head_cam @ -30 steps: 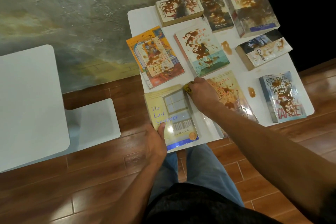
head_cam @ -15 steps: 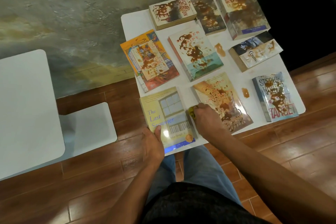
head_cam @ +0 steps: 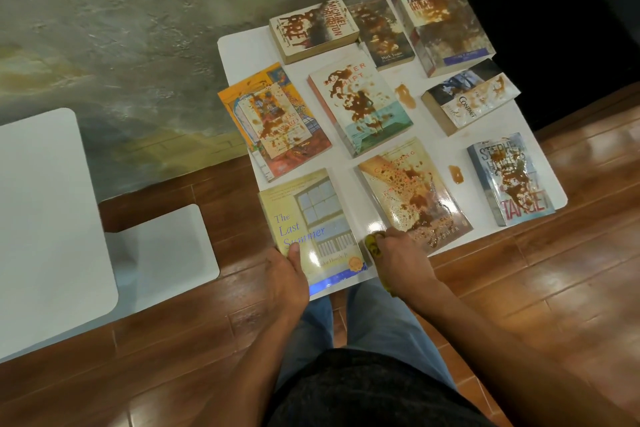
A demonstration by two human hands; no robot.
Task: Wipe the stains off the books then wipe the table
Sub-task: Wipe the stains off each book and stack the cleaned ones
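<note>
White chair [head_cam: 52,218] on wooden floor [head_cam: 554,288] — rough grey wall [head_cam: 138,28] behind.

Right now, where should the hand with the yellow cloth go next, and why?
Probably onto the stained book just beside the right hand, which grips the cloth. The Last Summer book under the left hand looks clean already.

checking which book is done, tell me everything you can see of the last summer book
The Last Summer book is a glossy pale yellow paperback with a window picture, blue title and blue bottom strip. No brown stains show on it. It lies flat, face up, at the white table's near left corner. The left hand holds its near edge, thumb on the cover.
</note>
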